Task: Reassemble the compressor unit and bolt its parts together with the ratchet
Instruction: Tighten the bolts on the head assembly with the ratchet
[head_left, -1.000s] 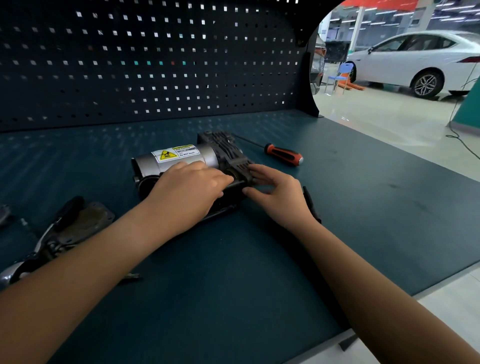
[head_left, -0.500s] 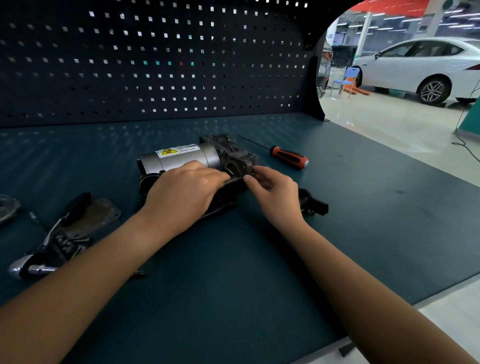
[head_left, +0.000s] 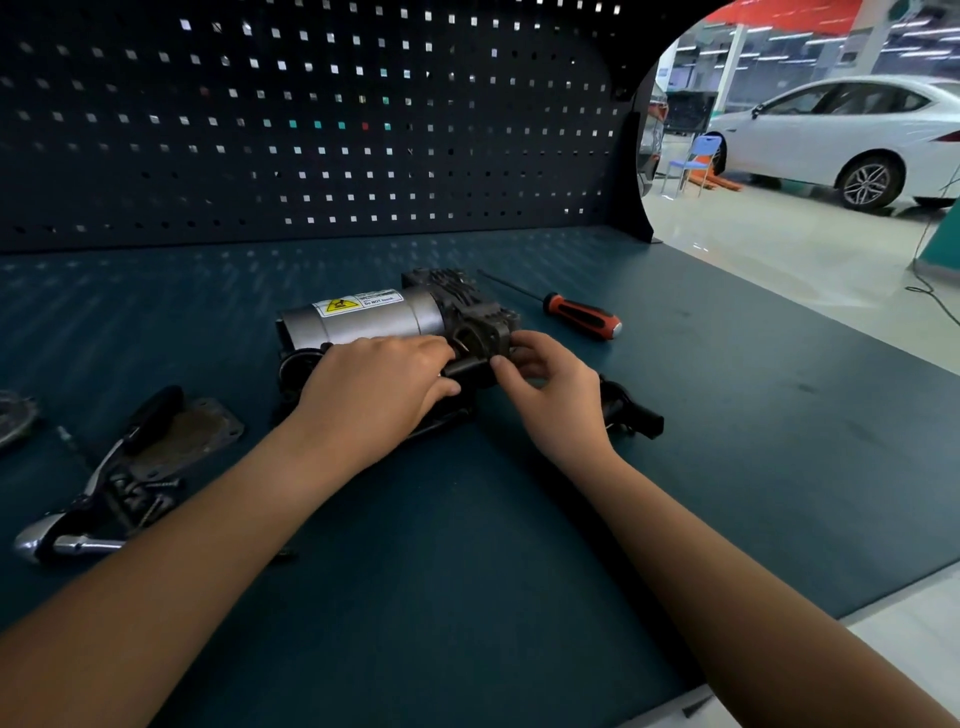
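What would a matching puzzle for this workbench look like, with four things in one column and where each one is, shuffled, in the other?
Things
1. screwdriver
2. ratchet
3. compressor unit
4. white car

Places
A. under the left hand, pinched at its end by the right hand
B. on the shop floor beyond the bench
C. on the bench at far left, beside the left forearm
D. on the bench to the right of the compressor unit, untouched

Pairs: 1-D, 2-C, 3-A, 4-B
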